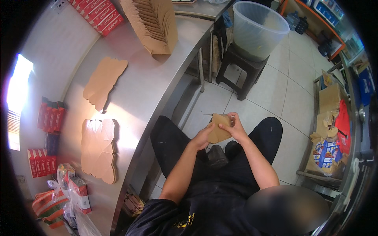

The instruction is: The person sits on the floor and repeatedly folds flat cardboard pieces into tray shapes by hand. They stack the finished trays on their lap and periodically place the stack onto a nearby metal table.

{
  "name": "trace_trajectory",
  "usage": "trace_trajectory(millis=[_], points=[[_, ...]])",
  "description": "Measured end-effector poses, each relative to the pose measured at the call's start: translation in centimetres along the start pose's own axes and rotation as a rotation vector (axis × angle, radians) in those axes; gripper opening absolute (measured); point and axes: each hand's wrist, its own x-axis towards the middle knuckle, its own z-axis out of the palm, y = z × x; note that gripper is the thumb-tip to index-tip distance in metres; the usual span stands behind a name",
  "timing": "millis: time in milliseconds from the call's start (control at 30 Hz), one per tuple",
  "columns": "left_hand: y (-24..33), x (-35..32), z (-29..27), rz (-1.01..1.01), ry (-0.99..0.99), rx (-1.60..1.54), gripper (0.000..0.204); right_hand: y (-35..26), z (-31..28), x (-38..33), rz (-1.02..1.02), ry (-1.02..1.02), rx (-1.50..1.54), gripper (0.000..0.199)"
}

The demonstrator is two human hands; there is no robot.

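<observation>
Between my knees, above the floor, I hold a partly folded brown cardboard box (220, 134). My left hand (201, 137) grips its left side, with the thumb along the edge. On the other side my right hand (238, 129) is closed on it, the thumb pressing its face and the fingers behind. Two stacks of flat brown box blanks, a far one (103, 83) and a near one (96, 151), lie on the steel table to my left. Farther along stands a tall row of nested folded boxes (167, 33).
The steel table (136, 88) runs along my left. Red cartons (96, 15) and plastic-wrapped packages (78, 192) line its wall side. Ahead, a translucent tub (258, 33) sits on a dark stool (246, 70). A low rack with cardboard (328, 98) and a red bag (343, 128) stands right.
</observation>
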Motion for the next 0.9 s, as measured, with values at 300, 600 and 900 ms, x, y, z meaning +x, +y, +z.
trace_trajectory(millis=[300, 600, 900], points=[[0.3, 0.7, 0.1, -0.033, -0.004, -0.034, 0.055, 0.4, -0.4, 0.4, -0.074, -0.025, 0.135, 0.039], [-0.3, 0.3, -0.6, -0.005, -0.052, 0.096, 0.058, 0.4, -0.9, 0.6, 0.065, 0.08, 0.186, 0.033], [0.4, 0.1, -1.3, -0.071, -0.041, 0.162, 0.063, 1.1, -1.1, 1.4, -0.162, -0.043, -0.073, 0.024]])
